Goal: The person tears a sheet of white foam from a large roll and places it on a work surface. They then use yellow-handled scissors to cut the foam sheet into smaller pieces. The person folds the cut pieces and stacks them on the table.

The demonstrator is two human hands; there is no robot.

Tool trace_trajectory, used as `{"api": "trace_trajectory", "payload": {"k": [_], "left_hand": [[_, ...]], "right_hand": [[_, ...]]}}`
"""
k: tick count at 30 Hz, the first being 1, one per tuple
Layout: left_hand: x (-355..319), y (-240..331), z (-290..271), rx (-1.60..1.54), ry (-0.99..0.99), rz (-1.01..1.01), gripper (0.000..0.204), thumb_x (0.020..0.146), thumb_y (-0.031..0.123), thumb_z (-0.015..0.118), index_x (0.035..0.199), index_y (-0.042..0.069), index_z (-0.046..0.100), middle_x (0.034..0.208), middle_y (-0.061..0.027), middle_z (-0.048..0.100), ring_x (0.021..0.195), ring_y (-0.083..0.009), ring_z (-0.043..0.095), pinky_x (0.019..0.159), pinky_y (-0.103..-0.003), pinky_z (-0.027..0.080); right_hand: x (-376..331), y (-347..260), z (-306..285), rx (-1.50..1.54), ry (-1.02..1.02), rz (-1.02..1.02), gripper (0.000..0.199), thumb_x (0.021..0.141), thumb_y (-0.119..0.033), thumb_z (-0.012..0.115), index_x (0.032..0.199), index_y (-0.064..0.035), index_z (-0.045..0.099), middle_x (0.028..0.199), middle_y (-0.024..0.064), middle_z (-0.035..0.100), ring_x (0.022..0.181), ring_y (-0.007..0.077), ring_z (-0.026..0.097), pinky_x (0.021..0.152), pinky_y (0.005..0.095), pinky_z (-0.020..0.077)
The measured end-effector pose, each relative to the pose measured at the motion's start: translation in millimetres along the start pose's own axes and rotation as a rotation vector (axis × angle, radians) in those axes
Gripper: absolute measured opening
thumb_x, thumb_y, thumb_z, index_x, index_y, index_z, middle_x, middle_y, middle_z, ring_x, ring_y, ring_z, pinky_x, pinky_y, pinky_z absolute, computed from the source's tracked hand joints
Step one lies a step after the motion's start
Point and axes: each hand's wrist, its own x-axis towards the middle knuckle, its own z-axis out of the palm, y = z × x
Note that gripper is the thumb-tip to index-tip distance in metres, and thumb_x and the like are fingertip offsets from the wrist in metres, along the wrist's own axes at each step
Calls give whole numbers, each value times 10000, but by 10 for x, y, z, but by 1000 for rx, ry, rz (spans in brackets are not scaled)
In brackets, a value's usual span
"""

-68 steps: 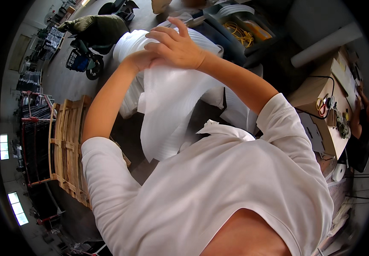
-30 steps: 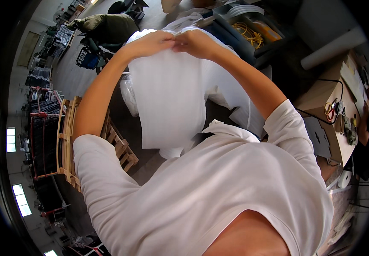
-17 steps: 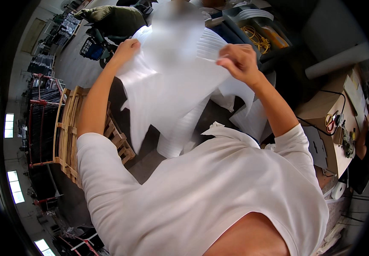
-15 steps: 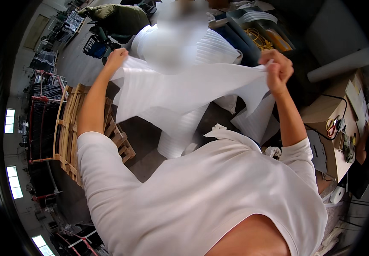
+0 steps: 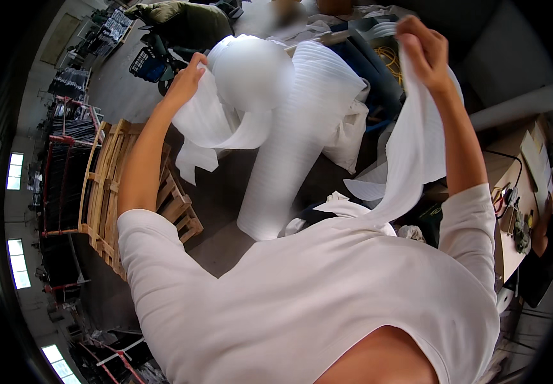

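Observation:
My left hand (image 5: pixel 188 80) is raised at the left and pinches the edge of a strip of thin white foam sheet (image 5: pixel 196 115), which curls down and to the right. High on the right, my right hand (image 5: pixel 425 54) is closed on a second piece of white foam sheet (image 5: pixel 410 144). That piece hangs in long folds inside my right forearm, its tail reaching toward my shirt. Between the hands, a ribbed white foam roll (image 5: pixel 295 128) extends downward, touched by neither hand. A blurred patch hides part of the foam behind the left strip.
Wooden pallets (image 5: pixel 107 192) stand at the left. Beyond the roll are a white sack (image 5: pixel 347 137), a coiled yellow cable (image 5: pixel 388 61) and a blue basket (image 5: pixel 143 66) near a green jacket (image 5: pixel 187 22). A bench (image 5: pixel 513 246) with scissors (image 5: pixel 499 198) is at the right.
The foam sheet stretched between my hands is now in two separate pieces, one in each hand. My right hand has risen outward; my left has moved slightly up and right.

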Motion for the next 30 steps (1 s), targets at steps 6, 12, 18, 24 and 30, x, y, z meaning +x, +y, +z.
{"api": "trace_trajectory", "payload": {"k": [6, 12, 18, 24, 30], "left_hand": [[896, 1153, 152, -169, -2, 602, 161, 854, 60, 367, 1005, 81, 420, 722, -157, 554, 739, -332, 553, 690, -358, 421], [1030, 1231, 249, -317, -83, 576, 143, 822, 73, 410, 949, 42, 467, 721, -115, 555, 721, -260, 539, 693, -320, 420], [967, 1426, 151, -498, -173, 551, 147, 790, 86, 454, 894, 3, 515, 721, -73, 556, 703, -188, 526, 696, -281, 419], [927, 1493, -218, -473, -472, 221, 110, 703, 38, 539, 795, -14, 571, 702, -30, 543, 678, -96, 500, 666, -220, 415], [1148, 1571, -565, -14, -495, 398, 159, 732, 75, 533, 867, 1, 574, 884, -121, 559, 848, -215, 528, 776, -320, 397]], "right_hand": [[710, -405, 1148, -43, 14, -381, 159, 806, -253, 525, 793, -99, 485, 547, 71, 503, 496, 250, 529, 450, 293, 405], [693, -535, 1386, -253, 155, -332, 289, 803, -321, 509, 973, -90, 473, 920, 78, 522, 834, 218, 503, 710, 315, 387], [640, -399, 1441, -191, 393, -199, 385, 794, -364, 503, 1053, -81, 473, 1028, 112, 487, 971, 278, 421, 847, 393, 289], [320, 92, 1240, -55, -361, 276, 432, 787, -398, 531, 1143, -161, 479, 1098, 57, 490, 1068, 260, 393, 879, 411, 281], [422, 430, 1346, 23, -208, 198, 543, 720, -516, 584, 1127, -161, 520, 1217, 50, 443, 1184, 239, 315, 925, 504, 227]]}}
